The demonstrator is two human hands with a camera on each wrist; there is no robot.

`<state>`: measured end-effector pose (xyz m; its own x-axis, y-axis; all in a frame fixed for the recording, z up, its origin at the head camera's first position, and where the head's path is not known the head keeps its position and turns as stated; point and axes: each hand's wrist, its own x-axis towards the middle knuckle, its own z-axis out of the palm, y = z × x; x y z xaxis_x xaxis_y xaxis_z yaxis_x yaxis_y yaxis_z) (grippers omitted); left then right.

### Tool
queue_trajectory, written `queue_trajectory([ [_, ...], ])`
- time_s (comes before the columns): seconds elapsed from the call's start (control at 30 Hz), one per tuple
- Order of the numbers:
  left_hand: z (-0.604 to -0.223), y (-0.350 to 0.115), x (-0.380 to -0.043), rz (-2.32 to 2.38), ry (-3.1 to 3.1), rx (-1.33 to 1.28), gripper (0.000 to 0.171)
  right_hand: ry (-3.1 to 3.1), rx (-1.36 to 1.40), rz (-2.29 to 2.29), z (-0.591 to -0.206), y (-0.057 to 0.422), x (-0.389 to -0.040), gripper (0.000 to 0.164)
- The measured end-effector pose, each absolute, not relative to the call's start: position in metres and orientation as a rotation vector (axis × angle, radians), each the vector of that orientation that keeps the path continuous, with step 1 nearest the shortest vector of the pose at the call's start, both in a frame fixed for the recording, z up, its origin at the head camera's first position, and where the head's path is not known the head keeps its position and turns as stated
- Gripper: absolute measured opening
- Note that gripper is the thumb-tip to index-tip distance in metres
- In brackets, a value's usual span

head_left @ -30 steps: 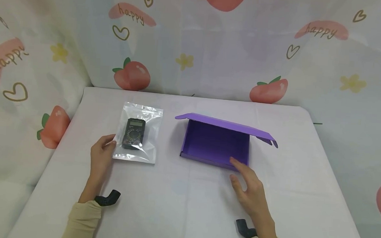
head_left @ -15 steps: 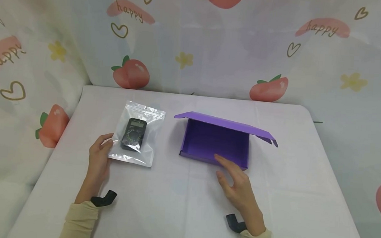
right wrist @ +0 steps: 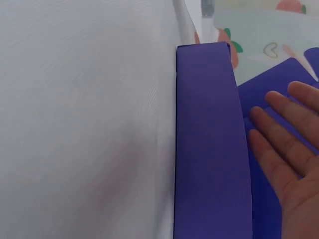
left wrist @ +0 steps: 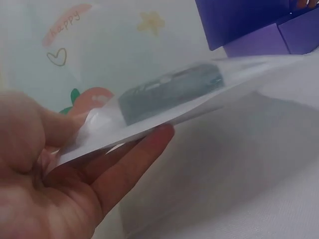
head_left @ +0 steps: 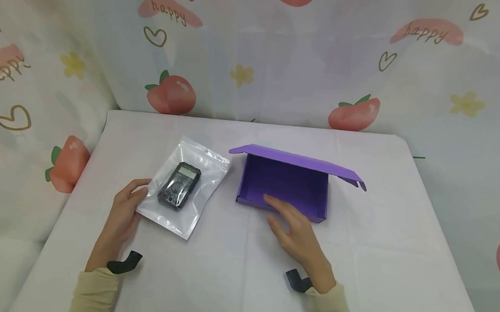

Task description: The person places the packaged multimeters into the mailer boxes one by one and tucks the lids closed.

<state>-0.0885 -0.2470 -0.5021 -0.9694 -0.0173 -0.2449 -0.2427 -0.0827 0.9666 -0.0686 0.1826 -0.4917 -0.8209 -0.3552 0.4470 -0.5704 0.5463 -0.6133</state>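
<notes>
My left hand pinches the left edge of a clear-fronted zip bag, thumb on top and fingers beneath. Inside the bag lies a black multimeter with a small grey display and a round dial. The left wrist view has the bag tilted and raised off the white cloth, a shadow under it. My right hand hovers at the front wall of a purple cardboard box, fingers extended and holding nothing. In the right wrist view its fingers are spread above the box's front wall.
The box's lid stands partly raised, leaning forward over the back of the box. A white cloth covers the table. Behind and to the left hangs a fruit-patterned curtain.
The bag has been lifted and turned clockwise, its zip end swinging right toward the box. My right hand has moved left along the box's front.
</notes>
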Motion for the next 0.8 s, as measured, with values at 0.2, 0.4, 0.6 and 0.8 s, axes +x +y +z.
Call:
queue_trajectory([
  [0.2, -0.501, -0.256, -0.087, 2.169, 1.996, -0.156, 0.034, -2.56, 0.766, 1.147, -0.488, 0.172, -0.083, 0.048],
  [0.4, -0.496, -0.26, -0.088, 2.125, 2.013, -0.073, 0.029, -2.625, 0.714, 1.185, -0.486, 0.161, -0.096, 0.044],
  [0.6, -0.492, -0.26, -0.09, 2.099, 1.988, 0.013, 0.024, -2.677, 0.669, 1.254, -0.483, 0.156, -0.103, 0.045],
  [0.8, -0.491, -0.257, -0.095, 2.056, 1.927, 0.164, 0.024, -2.692, 0.629, 1.466, -0.485, 0.155, -0.106, 0.044],
])
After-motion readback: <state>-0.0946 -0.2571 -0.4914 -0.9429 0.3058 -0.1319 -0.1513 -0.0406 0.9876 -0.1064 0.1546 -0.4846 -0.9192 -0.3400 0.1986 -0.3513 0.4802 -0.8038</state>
